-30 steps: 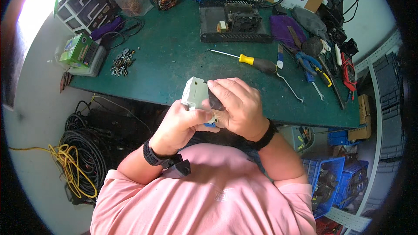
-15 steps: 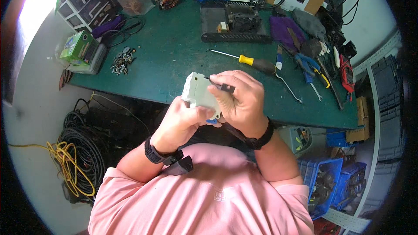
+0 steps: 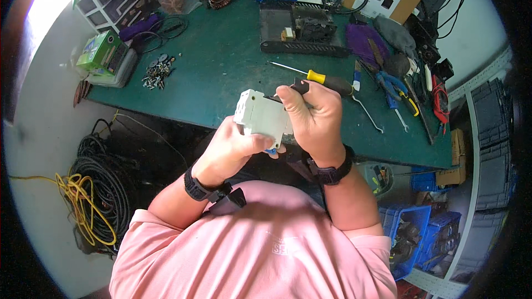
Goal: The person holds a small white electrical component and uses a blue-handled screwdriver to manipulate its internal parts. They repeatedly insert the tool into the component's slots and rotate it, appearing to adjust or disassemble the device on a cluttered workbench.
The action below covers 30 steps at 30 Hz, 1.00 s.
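Note:
My left hand (image 3: 235, 145) grips the lower left side of a white boxy circuit breaker (image 3: 263, 117), in front of the bench edge. A bit of blue shows at the breaker's lower end beside my fingertips. At the breaker's upper right, my right hand (image 3: 317, 113) is closed, thumb up, on a small black piece (image 3: 301, 87). Whether that piece is fixed to the breaker cannot be made out, as my fingers hide most of it. Just beyond my right hand lies a yellow-and-black screwdriver (image 3: 316, 76) on the bench.
On the green bench (image 3: 216, 72) are a pile of screws (image 3: 159, 72), a black open housing (image 3: 302, 27), a wrench (image 3: 402, 120), pliers (image 3: 390, 83) and a green box (image 3: 102, 53). Coiled black cable (image 3: 102, 182) lies low left; blue crates (image 3: 410, 238) stand low right.
My right hand has shifted slightly up and right, and its thumb now points upward over the black piece. The breaker stays in my left hand, nearly in place.

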{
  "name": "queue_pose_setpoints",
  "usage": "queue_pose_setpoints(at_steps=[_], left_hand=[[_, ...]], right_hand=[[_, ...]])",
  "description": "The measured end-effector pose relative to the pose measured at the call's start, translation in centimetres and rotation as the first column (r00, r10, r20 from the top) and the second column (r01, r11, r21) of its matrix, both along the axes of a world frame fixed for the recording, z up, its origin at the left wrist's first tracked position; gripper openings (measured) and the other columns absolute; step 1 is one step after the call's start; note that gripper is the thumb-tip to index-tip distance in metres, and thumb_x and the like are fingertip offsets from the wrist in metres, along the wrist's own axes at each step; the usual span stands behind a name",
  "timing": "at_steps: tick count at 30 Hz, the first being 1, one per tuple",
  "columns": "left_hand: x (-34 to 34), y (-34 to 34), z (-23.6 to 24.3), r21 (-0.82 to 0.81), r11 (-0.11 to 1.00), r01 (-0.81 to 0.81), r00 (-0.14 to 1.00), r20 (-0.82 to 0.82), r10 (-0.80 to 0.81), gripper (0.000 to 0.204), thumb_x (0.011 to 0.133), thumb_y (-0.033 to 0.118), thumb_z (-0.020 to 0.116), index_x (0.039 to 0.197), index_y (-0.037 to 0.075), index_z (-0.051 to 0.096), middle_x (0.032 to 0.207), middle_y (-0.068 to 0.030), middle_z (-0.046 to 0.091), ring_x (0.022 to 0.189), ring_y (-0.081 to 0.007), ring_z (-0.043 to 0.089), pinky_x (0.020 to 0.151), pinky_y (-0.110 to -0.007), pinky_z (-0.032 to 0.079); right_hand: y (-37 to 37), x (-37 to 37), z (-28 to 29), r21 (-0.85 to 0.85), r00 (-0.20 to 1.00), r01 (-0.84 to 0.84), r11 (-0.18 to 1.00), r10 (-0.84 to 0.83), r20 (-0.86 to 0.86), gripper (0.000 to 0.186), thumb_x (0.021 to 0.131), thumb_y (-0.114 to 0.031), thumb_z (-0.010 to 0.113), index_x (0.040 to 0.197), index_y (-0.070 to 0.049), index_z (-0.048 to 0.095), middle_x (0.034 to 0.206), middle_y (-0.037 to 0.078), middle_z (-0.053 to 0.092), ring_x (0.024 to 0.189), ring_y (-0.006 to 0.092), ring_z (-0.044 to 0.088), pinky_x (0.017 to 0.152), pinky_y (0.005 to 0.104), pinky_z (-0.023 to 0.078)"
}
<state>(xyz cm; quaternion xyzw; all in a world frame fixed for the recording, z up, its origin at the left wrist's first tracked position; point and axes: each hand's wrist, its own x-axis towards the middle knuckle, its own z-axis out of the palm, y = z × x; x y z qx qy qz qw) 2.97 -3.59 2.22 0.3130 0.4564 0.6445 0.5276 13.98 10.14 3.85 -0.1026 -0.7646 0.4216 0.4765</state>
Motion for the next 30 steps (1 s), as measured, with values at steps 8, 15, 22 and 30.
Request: queue_pose_setpoints(at_steps=[8, 15, 22, 30], left_hand=[[-0.7, 0.0, 0.0, -0.018, 1.000, 0.021, 0.997, -0.074, -0.022, 0.050, 0.076, 0.019, 0.070, 0.120, -0.003, 0.058, 0.101, -0.0130, 0.069, 0.083, -0.0231, 0.071, 0.070, -0.033, 0.057], [-1.2, -0.4, 0.2, 0.017, 0.998, 0.053, 0.998, -0.022, -0.053, 0.048, 0.077, 0.015, 0.068, 0.120, -0.005, 0.060, 0.104, -0.0122, 0.069, 0.085, -0.0210, 0.069, 0.076, -0.033, 0.056], [-1.8, -0.6, 0.4, 0.126, 0.992, 0.010, 0.998, -0.062, -0.002, 0.053, 0.075, 0.014, 0.071, 0.124, -0.002, 0.059, 0.108, -0.0108, 0.069, 0.089, -0.0188, 0.069, 0.079, -0.031, 0.056], [-3.5, -0.9, 0.4, 0.130, 0.988, 0.087, 0.977, -0.205, -0.059, 0.068, 0.072, 0.014, 0.080, 0.134, -0.002, 0.057, 0.130, -0.0103, 0.063, 0.117, -0.0182, 0.060, 0.102, -0.035, 0.047]], right_hand=[[0.1, 0.0, 0.9, -0.017, 0.999, 0.009, 1.000, -0.009, 0.049, 0.039, 0.093, -0.020, 0.074, 0.064, 0.000, 0.058, 0.054, 0.011, 0.050, 0.045, 0.0185, 0.043, 0.045, 0.0349, 0.034], [0.0, -0.3, 1.0, -0.110, 0.997, -0.073, 0.991, 0.076, 0.024, 0.039, 0.087, -0.026, 0.080, 0.065, -0.001, 0.060, 0.056, 0.010, 0.053, 0.047, 0.0155, 0.046, 0.046, 0.0325, 0.036], [0.8, 0.8, 3.3, 0.182, 0.971, -0.240, 0.954, 0.240, 0.019, 0.029, 0.075, -0.021, 0.087, 0.090, -0.003, 0.071, 0.094, 0.013, 0.071, 0.086, 0.0246, 0.068, 0.078, 0.0351, 0.051], [0.8, 4.0, 3.6, 0.300, 0.968, -0.210, 0.931, 0.154, 0.201, 0.050, 0.068, -0.027, 0.091, 0.109, -0.005, 0.071, 0.120, 0.014, 0.069, 0.109, 0.0300, 0.066, 0.099, 0.0402, 0.047]])
